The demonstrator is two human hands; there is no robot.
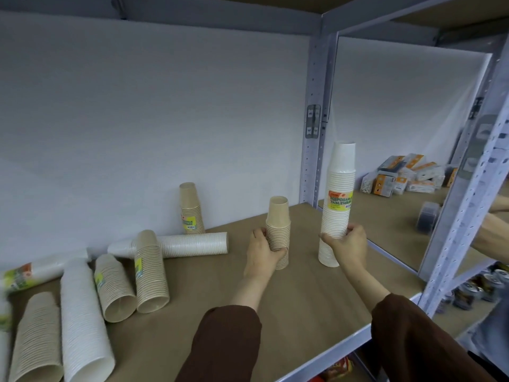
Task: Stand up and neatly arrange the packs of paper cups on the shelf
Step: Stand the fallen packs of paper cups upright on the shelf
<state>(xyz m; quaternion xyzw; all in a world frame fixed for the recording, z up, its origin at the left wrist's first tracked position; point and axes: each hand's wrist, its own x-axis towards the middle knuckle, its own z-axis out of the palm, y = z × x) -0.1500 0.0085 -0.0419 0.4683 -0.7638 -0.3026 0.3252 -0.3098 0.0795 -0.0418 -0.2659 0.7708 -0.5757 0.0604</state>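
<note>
My left hand (pixel 263 250) grips a short brown pack of paper cups (pixel 278 224) that stands upright on the brown shelf board (pixel 308 304). My right hand (pixel 348 244) holds a tall white pack of paper cups (pixel 340 188) with a yellow label, upright near the shelf's right end. Another brown pack (pixel 192 209) stands against the back wall. A white pack (pixel 190 245) lies on its side behind a leaning brown pack (pixel 150 271). Several more brown and white packs (pixel 82 312) lie tumbled at the left.
A grey metal upright (pixel 314 133) stands behind the white pack, and another post (pixel 468 194) at the right front. The neighbouring shelf holds small orange-and-white boxes (pixel 405 175). Cans (pixel 479 288) sit on a lower level. Another person's arm (pixel 493 235) shows at the right edge.
</note>
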